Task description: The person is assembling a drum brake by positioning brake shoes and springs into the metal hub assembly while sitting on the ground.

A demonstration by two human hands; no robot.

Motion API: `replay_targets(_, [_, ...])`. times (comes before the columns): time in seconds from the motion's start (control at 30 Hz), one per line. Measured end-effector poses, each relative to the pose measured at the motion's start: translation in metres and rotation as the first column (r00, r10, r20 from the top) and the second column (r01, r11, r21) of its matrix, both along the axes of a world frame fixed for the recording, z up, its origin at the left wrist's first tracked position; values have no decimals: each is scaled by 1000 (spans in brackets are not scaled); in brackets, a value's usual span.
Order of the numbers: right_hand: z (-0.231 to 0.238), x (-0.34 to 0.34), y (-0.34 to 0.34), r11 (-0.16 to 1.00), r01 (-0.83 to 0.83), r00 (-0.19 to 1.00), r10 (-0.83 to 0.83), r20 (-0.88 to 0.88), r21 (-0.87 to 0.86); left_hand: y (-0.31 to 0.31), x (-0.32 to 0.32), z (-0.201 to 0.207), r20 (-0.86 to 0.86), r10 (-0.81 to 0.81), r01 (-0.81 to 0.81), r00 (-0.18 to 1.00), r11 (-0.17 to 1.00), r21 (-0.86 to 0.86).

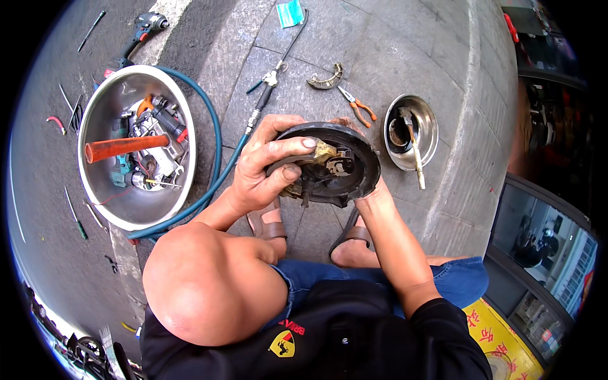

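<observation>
A round, dark, greasy brake plate (366, 158) is held tilted in front of me, above my feet. My left hand (265, 161) is closed on its left side, with index finger and thumb reaching over the inner parts. A brass-coloured metal piece (325, 152) sits by that index fingertip; how it is fixed is hidden. From beneath, my right hand (369, 195) supports the right edge, its fingers mostly covered by the plate. On the pavement beyond lies a curved brake shoe (327, 80), beside pliers with orange handles (358, 106).
At left stands a large metal basin (86, 136) holding power tools and an orange-handled hammer (126, 147). A blue hose (215, 120) curls round it to an air gun (269, 85). To the right, a small metal bowl (432, 130) holds a brush (415, 149). An impact wrench (144, 31) lies far left.
</observation>
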State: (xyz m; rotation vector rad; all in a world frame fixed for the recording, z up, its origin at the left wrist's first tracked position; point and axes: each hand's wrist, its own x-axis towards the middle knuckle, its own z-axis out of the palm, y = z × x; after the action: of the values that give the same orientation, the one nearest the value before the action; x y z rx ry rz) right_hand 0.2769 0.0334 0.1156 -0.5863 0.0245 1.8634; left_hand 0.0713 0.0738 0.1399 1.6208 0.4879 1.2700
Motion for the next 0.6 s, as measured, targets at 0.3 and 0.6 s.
replay_targets(0.3, [14,1,-3,1000,-15,999,16,-50,25,-2,1,4,-57,16,-17,998,1000,-15])
replay_targets(0.6, [3,4,-11,999,26,999,-24,49,-40,-4,5,5,-178,45,-62,983,994,-91])
